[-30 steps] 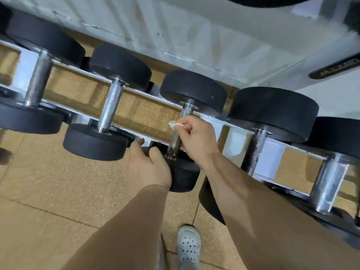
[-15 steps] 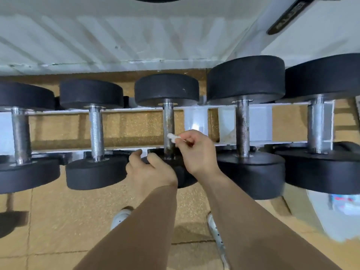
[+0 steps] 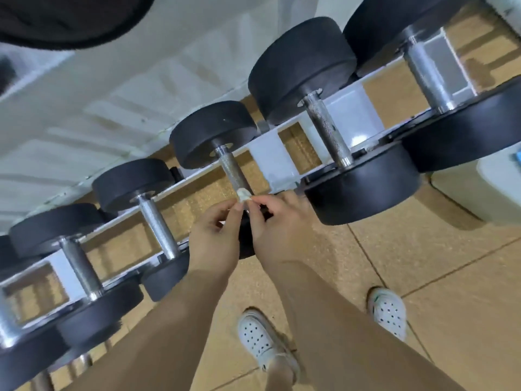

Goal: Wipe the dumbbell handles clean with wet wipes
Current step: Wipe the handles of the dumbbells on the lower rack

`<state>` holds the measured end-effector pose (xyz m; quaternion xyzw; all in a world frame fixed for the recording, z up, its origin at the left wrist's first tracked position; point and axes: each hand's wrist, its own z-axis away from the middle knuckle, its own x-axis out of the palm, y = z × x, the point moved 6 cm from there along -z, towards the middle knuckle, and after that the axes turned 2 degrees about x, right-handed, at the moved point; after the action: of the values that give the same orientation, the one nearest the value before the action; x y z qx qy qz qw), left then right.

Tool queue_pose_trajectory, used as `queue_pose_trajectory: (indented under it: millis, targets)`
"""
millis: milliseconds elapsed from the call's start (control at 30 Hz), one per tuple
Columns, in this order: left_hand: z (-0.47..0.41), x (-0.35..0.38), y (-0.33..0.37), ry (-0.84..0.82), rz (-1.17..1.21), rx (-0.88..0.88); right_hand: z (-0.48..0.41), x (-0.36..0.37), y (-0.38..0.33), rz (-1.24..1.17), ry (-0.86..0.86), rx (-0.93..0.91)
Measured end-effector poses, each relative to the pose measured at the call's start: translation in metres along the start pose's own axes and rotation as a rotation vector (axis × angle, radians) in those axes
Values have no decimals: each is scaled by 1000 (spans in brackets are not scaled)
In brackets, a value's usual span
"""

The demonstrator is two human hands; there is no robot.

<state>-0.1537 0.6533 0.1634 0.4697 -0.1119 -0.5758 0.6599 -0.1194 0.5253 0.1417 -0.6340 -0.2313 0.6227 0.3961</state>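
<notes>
At the far left edge the 1st dumbbell's handle (image 3: 5,320) is only a bright smear, cut off by the frame. Above it, in the top-left corner, a dark rounded shape (image 3: 56,18) is cut off and too blurred to identify. Along the white rack (image 3: 64,273) come the 2nd dumbbell's handle (image 3: 80,268) and the 3rd dumbbell's handle (image 3: 158,224), both bare steel between black heads.

My left grip (image 3: 214,238) has its thumb and forefinger pinched on the near end of the wet wipe (image 3: 243,194), as far as the motion blur lets me judge. The wet wipe is a small crumpled white wad touching the lower end of the 4th dumbbell's handle (image 3: 231,172). That dumbbell's near head (image 3: 245,241) is mostly hidden behind my hands, and only a dark sliver shows between them. My right grip (image 3: 282,230) pinches the wipe from the other side with thumb and forefinger, the other fingers curled in.

Below, my left shoe (image 3: 262,340) and right shoe (image 3: 389,311), white and perforated, stand on the tan floor (image 3: 423,249).

Further right, the 5th dumbbell's handle (image 3: 327,128) looks speckled. The 6th dumbbell's handle (image 3: 428,66) runs between heads clipped by the top and right edges. A white box (image 3: 496,190) sits at the right edge, cut off, with a blue spot (image 3: 518,159) on it too blurred to make out.
</notes>
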Motion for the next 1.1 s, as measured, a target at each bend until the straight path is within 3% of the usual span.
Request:
queue_pose_trajectory:
  millis: [100, 200, 367, 567, 700, 967, 1100]
  targets:
    - [-11, 10, 11, -80, 1, -58, -3, 7, 1, 15, 6, -8]
    - [-30, 14, 13, -52, -93, -63, -6, 10, 4, 54, 18, -14]
    - [-74, 4, 11, 7, -477, 129, -2, 15, 25, 78, 84, 182]
    - [-100, 2, 33, 28, -588, 445, -1, 16, 23, 123, 66, 124]
    - [-105, 12, 27, -87, -735, 625, -1, 17, 23, 120, 47, 113]
    - [-101, 4, 1, -216, -638, 666, -1, 17, 22, 153, 24, 130]
    - [-110, 10, -2, -181, -459, 484, -2, 18, 23, 153, 38, 122]
